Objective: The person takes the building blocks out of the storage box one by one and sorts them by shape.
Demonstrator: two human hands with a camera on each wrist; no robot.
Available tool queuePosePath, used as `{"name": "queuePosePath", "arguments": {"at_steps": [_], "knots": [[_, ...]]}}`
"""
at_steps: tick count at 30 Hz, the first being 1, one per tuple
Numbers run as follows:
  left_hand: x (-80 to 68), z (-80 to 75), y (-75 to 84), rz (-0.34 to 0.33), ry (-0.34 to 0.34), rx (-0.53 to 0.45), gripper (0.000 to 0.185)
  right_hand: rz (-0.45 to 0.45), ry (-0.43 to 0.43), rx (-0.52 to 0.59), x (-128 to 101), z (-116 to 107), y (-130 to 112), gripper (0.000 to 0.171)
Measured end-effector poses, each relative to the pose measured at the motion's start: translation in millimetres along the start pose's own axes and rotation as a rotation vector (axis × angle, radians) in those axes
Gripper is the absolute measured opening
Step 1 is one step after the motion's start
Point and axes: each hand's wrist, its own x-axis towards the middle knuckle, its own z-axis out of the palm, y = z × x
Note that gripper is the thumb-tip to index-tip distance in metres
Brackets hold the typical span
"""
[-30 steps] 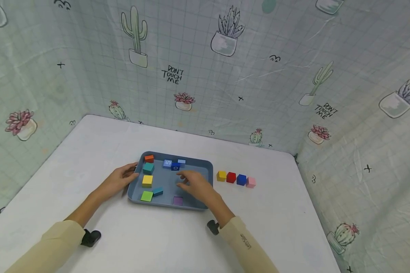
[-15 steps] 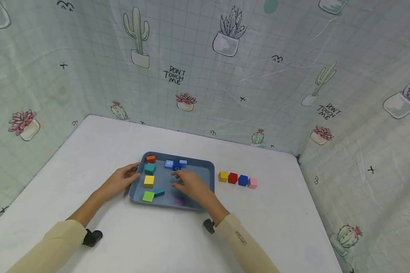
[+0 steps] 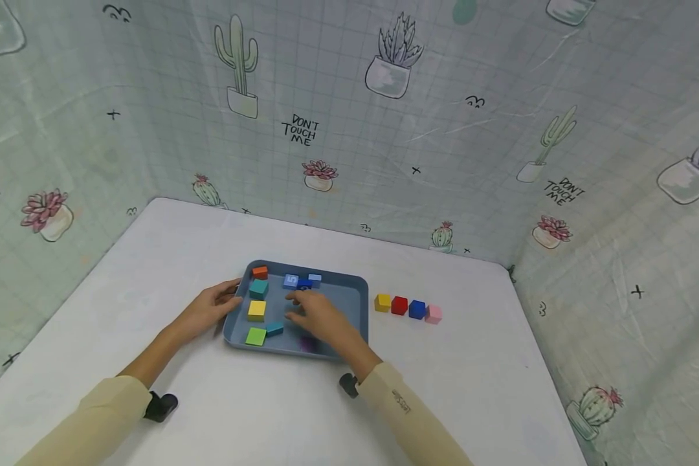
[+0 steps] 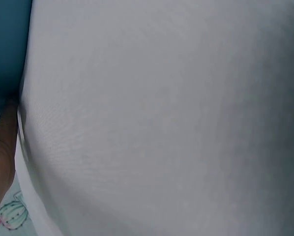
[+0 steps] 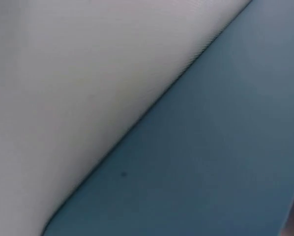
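Note:
A blue tray (image 3: 356,289) lies on the white table (image 3: 477,362). In it are an orange block (image 3: 260,272), a teal block (image 3: 259,288), a yellow block (image 3: 256,310), a green block (image 3: 255,336), a small teal block (image 3: 274,329) and two light blue blocks (image 3: 290,281). My right hand (image 3: 294,307) hovers over the tray's middle with fingers loosely spread, holding nothing I can see. It partly hides a dark blue block (image 3: 305,284) and a purple block (image 3: 309,343). My left hand (image 3: 231,294) rests its fingertips against the tray's left rim (image 4: 7,44).
Right of the tray stands a row of a yellow cube (image 3: 382,302), red cube (image 3: 399,305), blue cube (image 3: 417,309) and pink cube (image 3: 433,314). Cactus-print cloth walls close in the table at the back and both sides. The right wrist view shows only tray floor (image 5: 211,162) and table.
My right hand has slid left across the tray, now covering part of the dark blue and purple blocks. The left hand has stayed at the rim.

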Motion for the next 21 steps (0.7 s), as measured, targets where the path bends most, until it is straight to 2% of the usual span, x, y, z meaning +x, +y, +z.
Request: {"name": "queuePosePath", "arguments": {"at_steps": [21], "knots": [[-2.5, -0.3, 2.6, 0.021, 0.0, 0.01, 0.06, 0.0, -0.017, 0.019, 18, 11, -6, 0.038]]}}
